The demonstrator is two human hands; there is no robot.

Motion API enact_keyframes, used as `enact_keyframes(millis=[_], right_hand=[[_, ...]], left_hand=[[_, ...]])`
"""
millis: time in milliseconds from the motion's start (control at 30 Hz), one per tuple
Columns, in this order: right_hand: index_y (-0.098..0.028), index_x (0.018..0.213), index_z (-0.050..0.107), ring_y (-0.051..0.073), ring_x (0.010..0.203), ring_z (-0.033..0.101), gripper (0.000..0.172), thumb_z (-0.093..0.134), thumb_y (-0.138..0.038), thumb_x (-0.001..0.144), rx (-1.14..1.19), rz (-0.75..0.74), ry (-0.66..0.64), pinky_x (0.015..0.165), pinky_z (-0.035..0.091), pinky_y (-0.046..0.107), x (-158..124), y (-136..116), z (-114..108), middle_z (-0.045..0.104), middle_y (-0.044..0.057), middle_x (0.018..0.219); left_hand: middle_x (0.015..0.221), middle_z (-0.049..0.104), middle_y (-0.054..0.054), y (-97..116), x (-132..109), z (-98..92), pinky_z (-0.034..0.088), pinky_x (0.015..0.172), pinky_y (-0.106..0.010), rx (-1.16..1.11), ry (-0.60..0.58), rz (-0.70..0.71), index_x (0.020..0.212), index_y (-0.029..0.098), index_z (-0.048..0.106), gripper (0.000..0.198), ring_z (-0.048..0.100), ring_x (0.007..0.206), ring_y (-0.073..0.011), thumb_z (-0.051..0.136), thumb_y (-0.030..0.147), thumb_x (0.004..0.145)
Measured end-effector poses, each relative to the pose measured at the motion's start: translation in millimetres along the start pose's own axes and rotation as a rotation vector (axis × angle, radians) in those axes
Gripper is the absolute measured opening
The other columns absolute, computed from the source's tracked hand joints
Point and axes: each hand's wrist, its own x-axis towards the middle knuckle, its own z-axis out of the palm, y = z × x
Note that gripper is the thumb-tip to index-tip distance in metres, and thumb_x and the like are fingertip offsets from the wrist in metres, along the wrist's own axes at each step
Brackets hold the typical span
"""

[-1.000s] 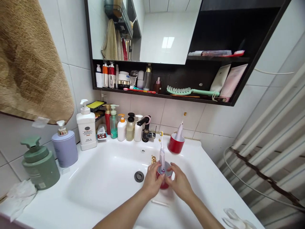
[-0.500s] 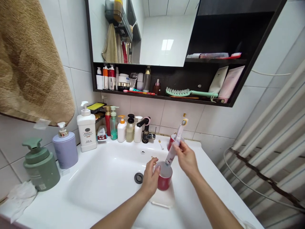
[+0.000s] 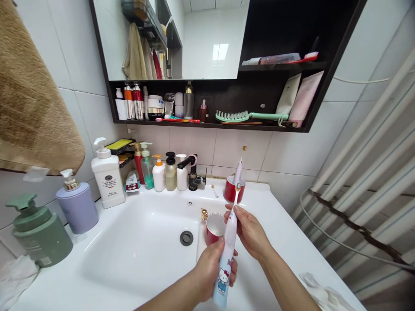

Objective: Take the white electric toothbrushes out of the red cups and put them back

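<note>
An electric toothbrush [image 3: 229, 236], pale pink and blue with a cartoon cat on its handle, is held tilted over the right part of the sink. My left hand [image 3: 210, 268] wraps round the lower handle. With thumb and fingers, my right hand [image 3: 251, 231] pinches its upper end, just below the brush head. Behind the toothbrush stands a red cup [image 3: 213, 231] with a white inside and a gold handle; neither hand touches it. A second red cup [image 3: 231, 190] on the back ledge holds another electric toothbrush [image 3: 239, 171].
Several pump bottles [image 3: 158, 175] line the back ledge, left of a black faucet [image 3: 193, 177]. A dark drain [image 3: 186, 238] lies in the white sink [image 3: 136, 250]. Above hangs a mirror cabinet with a green hairbrush [image 3: 233, 116]. Crumpled white tissue [image 3: 324, 293] lies at right, near pipes [image 3: 356, 203].
The toothbrush has come out of the front cup. My left hand has let go of that cup and now grips the handle; my right hand has shifted to the upper end.
</note>
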Motion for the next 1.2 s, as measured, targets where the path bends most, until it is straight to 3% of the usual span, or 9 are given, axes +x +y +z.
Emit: enact_keyframes(millis=[233, 400, 567, 700, 867, 1033, 1200], right_hand=[[-0.015, 0.072, 0.05, 0.011, 0.057, 0.05, 0.025, 0.05, -0.038, 0.061, -0.037, -0.071, 0.148, 0.058, 0.038, 0.023, 5, 4, -3, 0.055, 0.0, 0.057], [-0.017, 0.069, 0.047, 0.009, 0.05, 0.05, 0.02, 0.05, -0.035, 0.061, 0.096, -0.031, 0.178, 0.054, 0.039, 0.023, 7, 8, -2, 0.053, -0.003, 0.054], [-0.018, 0.069, 0.047, 0.009, 0.048, 0.049, 0.018, 0.05, -0.034, 0.061, 0.118, -0.044, 0.236, 0.051, 0.04, 0.023, 7, 12, 1, 0.052, -0.004, 0.053], [-0.018, 0.064, 0.046, 0.008, 0.044, 0.047, 0.015, 0.05, -0.033, 0.061, 0.192, -0.021, 0.23, 0.049, 0.041, 0.024, 7, 13, 2, 0.049, -0.006, 0.049], [-0.019, 0.064, 0.045, 0.008, 0.044, 0.047, 0.014, 0.05, -0.032, 0.061, 0.185, -0.014, 0.217, 0.049, 0.041, 0.025, 7, 12, 1, 0.048, -0.005, 0.05], [-0.018, 0.062, 0.046, 0.008, 0.045, 0.047, 0.013, 0.051, -0.03, 0.059, 0.213, -0.003, 0.253, 0.05, 0.042, 0.024, 11, 11, -1, 0.046, -0.005, 0.049], [-0.018, 0.062, 0.048, 0.006, 0.045, 0.044, 0.013, 0.05, -0.03, 0.059, 0.125, -0.16, 0.446, 0.047, 0.041, 0.02, 21, 0, -21, 0.045, -0.005, 0.049]], left_hand=[[0.047, 0.04, 0.005, -6, 12, -8.9, 0.027, 0.038, -0.018, 0.334, 0.085, 0.216, 0.063, 0.015, 0.036, 0.045, 0.035, 0.034, -0.0037, 0.031, 0.059, 0.059], [0.046, 0.04, 0.004, -3, 13, -4.7, 0.027, 0.036, -0.019, 0.294, 0.018, 0.12, 0.064, 0.015, 0.036, 0.045, 0.035, 0.032, -0.0043, 0.024, 0.059, 0.063], [0.045, 0.04, 0.005, -3, 12, -3.6, 0.026, 0.036, -0.018, 0.351, 0.088, 0.146, 0.066, 0.015, 0.037, 0.047, 0.035, 0.031, -0.0038, 0.029, 0.061, 0.059], [0.043, 0.04, 0.004, -6, 12, -2.4, 0.025, 0.034, -0.019, 0.272, 0.047, 0.055, 0.063, 0.016, 0.036, 0.052, 0.034, 0.03, -0.0044, 0.021, 0.065, 0.057], [0.043, 0.041, 0.004, -7, 11, -0.5, 0.024, 0.033, -0.018, 0.302, 0.089, 0.049, 0.064, 0.016, 0.035, 0.053, 0.035, 0.03, -0.0049, 0.023, 0.067, 0.054], [0.042, 0.04, 0.005, -10, 12, -2.3, 0.025, 0.033, -0.018, 0.244, 0.039, 0.021, 0.064, 0.016, 0.036, 0.054, 0.034, 0.03, -0.0047, 0.021, 0.067, 0.055], [0.043, 0.04, 0.005, -17, 10, -4.5, 0.021, 0.031, -0.018, 0.374, 0.012, 0.053, 0.066, 0.016, 0.036, 0.052, 0.033, 0.028, -0.0041, 0.026, 0.066, 0.055]])
